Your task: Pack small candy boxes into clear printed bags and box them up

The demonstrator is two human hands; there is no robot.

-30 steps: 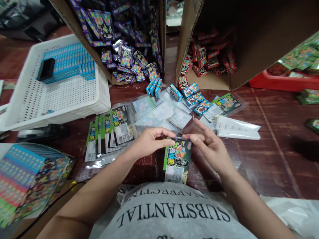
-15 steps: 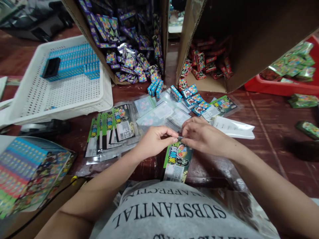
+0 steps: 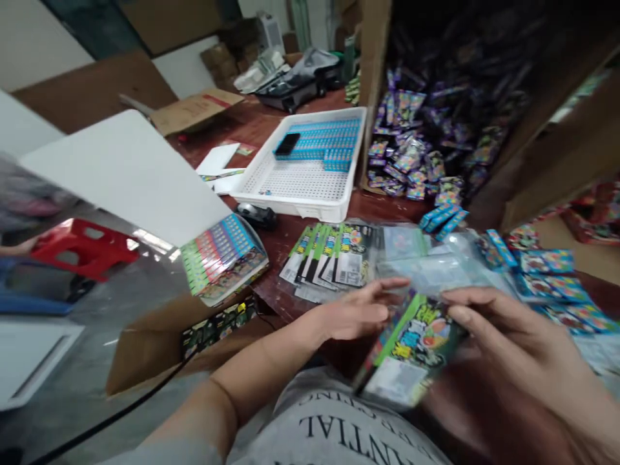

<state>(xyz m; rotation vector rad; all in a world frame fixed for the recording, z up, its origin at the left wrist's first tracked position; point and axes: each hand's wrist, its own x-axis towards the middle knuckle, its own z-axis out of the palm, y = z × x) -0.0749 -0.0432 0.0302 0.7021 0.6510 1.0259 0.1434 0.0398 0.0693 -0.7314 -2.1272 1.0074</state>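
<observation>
My right hand (image 3: 508,342) pinches the top edge of a packet (image 3: 411,345) between thumb and fingers. The packet is green and black with colourful lettering and a white label, and it is tilted above the table edge in front of my shirt. My left hand (image 3: 363,310) is just left of the packet, its fingers apart and slightly curled; whether a fingertip touches the packet is unclear. Beyond the left hand, several similar packets (image 3: 334,248) lie overlapping. Clear plastic bags (image 3: 431,271) lie behind the held packet. Small blue candy boxes (image 3: 557,284) are at the right.
A white basket (image 3: 314,208) holds rows of blue boxes and a black phone-like object (image 3: 287,143). A large carton (image 3: 372,77) contains purple packs. At the left are a stack of colourful printed boxes (image 3: 225,255), an open carton (image 3: 145,349) below the table edge and a red stool (image 3: 77,248).
The view has swung left. The packet has come up off the table in my right hand, and my left hand has let go of its top edge.
</observation>
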